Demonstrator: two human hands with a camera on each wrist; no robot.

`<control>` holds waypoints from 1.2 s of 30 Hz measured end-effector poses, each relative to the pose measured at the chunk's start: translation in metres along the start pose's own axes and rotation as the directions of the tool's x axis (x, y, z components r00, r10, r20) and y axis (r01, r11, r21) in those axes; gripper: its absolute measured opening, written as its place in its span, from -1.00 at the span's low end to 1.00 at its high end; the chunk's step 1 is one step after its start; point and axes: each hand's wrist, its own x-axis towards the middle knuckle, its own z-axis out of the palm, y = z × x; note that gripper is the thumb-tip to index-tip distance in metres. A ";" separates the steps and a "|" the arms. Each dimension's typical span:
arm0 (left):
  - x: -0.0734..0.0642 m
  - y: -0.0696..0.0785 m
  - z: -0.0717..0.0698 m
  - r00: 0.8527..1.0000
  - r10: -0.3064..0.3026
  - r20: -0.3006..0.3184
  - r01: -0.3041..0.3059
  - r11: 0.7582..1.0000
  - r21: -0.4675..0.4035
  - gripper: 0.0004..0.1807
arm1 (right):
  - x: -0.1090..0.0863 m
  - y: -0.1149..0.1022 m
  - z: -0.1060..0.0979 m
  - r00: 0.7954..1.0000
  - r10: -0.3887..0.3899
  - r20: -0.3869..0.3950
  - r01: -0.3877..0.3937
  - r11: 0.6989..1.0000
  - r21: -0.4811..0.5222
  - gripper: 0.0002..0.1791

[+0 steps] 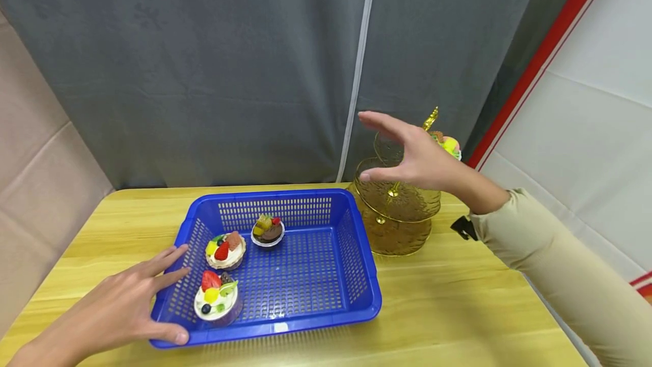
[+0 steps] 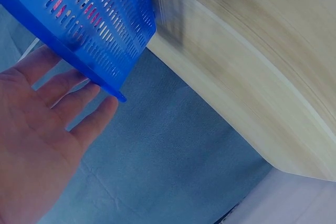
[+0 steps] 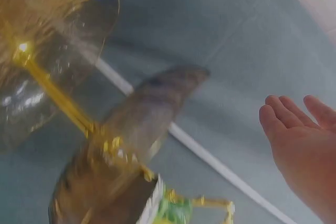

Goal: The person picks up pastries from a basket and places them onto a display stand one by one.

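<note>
A blue plastic basket (image 1: 305,271) holds three small fruit-topped cakes. My left hand (image 1: 124,293) rests at its left side, with spread fingers along the rim and the thumb at the front corner. The left wrist view shows the fingertips (image 2: 107,106) against the rim's edge. Inside are a cream cup cake (image 1: 218,302), a cream fruit tart (image 1: 226,251) and a chocolate tart (image 1: 268,232). My right hand (image 1: 415,154) hovers empty in front of a gold tiered stand (image 1: 402,237), thumb and fingers apart. A fruit-topped cake (image 1: 451,145) sits on the upper tier, partly behind that hand.
The wooden table (image 1: 433,310) runs under the basket and stand. A grey curtain (image 1: 229,72) hangs behind, with a pale wall at left (image 1: 30,146) and a white red-edged panel (image 1: 586,129) at right. The stand is close to the basket's right back corner.
</note>
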 end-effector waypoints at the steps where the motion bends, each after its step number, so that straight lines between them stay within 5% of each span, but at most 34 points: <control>1: 0.000 0.000 0.000 1.000 0.000 0.001 0.000 1.000 0.000 0.13 | 0.002 0.000 0.004 1.000 -0.005 0.008 0.005 1.000 0.001 0.03; 14: 0.000 0.001 -0.001 1.000 -0.012 0.021 0.012 1.000 0.004 0.14 | 0.023 0.001 0.059 0.985 0.052 0.167 -0.065 0.995 0.075 0.06; 25: -0.001 0.000 -0.001 1.000 -0.017 0.020 0.017 1.000 0.004 0.14 | 0.042 0.002 0.108 0.963 -0.017 0.268 -0.018 0.992 0.126 0.04; 36: 0.000 -0.001 -0.001 1.000 -0.011 0.010 0.011 1.000 0.000 0.13 | 0.053 0.007 0.152 0.930 0.020 0.367 -0.084 0.984 0.159 0.06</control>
